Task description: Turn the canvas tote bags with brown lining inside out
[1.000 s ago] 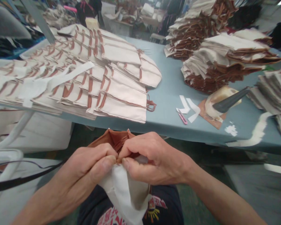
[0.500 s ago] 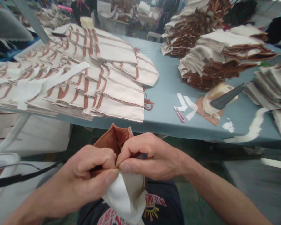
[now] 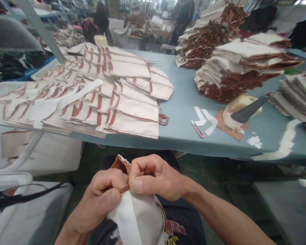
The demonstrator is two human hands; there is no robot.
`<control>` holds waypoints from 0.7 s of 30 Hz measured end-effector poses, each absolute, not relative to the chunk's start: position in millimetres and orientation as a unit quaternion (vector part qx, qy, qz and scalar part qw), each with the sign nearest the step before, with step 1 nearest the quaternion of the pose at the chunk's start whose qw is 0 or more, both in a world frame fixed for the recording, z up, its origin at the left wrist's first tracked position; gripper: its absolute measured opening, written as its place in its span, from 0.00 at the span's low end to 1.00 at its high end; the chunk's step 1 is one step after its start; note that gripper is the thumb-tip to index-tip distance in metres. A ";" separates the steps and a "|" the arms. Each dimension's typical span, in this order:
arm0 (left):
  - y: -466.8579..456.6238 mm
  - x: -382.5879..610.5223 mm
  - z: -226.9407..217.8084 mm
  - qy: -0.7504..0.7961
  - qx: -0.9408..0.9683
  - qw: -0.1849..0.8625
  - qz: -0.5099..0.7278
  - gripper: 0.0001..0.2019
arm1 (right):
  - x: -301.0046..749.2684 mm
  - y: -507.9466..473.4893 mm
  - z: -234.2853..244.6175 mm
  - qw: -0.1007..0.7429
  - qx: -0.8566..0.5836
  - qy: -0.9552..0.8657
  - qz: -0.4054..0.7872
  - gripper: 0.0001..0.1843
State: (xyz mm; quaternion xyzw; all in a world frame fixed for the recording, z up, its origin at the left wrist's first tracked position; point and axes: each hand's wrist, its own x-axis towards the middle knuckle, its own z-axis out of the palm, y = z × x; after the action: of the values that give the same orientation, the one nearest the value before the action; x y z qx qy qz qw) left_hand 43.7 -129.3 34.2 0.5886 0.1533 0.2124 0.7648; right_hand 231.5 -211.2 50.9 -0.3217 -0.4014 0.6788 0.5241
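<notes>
A cream fabric pouch (image 3: 149, 217) with a brown lining is held over my lap, its open mouth facing away from me. My left hand (image 3: 99, 197) is closed, thumb and fingers pinching the pouch's brown folded edge. Right beside it, my right hand (image 3: 158, 178) pinches the same edge, thumb on the outer side. A white strip (image 3: 129, 219) hangs down the pouch's outside, just under the left thumb. Both hands partly cover the brown lining, and the curled fingertips are hidden.
On the blue-grey table (image 3: 178, 126) lie overlapping cream pouches (image 3: 135, 105) at left and stacked cream-and-brown pieces (image 3: 226, 75) at right. Nearer are a pink snipper (image 3: 199, 130), white strips (image 3: 210, 122) and a glue pot (image 3: 232, 117) with a dark-handled brush (image 3: 250, 109).
The view has tilted up slightly, so the table sits lower. My left hand has shifted along the pouch's edge, and more of the white strip and the pouch's outside shows.
</notes>
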 end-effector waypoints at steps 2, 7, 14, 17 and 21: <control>-126.4 45.0 38.9 0.162 0.600 0.752 0.219 0.32 | 229.7 -209.8 56.6 0.528 -0.338 -0.389 0.675 0.33; -136.1 49.1 40.6 0.197 0.584 0.748 0.247 0.29 | 221.4 -211.7 58.8 0.533 -0.389 -0.404 0.633 0.35; -143.6 64.4 43.2 0.213 0.537 0.779 0.245 0.34 | 230.3 -209.5 55.3 0.564 -0.449 -0.490 0.491 0.26; -131.9 65.8 41.9 0.185 0.557 0.772 0.243 0.33 | 242.9 -205.8 56.9 0.537 -0.418 -0.501 0.534 0.29; -114.3 57.9 43.3 0.149 0.599 0.753 0.228 0.31 | 256.5 -204.6 69.2 0.496 -0.421 -0.545 0.529 0.25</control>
State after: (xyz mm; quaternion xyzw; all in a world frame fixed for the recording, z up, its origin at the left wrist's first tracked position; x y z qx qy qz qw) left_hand 57.9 -114.3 43.3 0.5992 0.1495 0.2281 0.7527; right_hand 256.5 -204.6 69.2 -0.4206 -0.5452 0.5285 0.4964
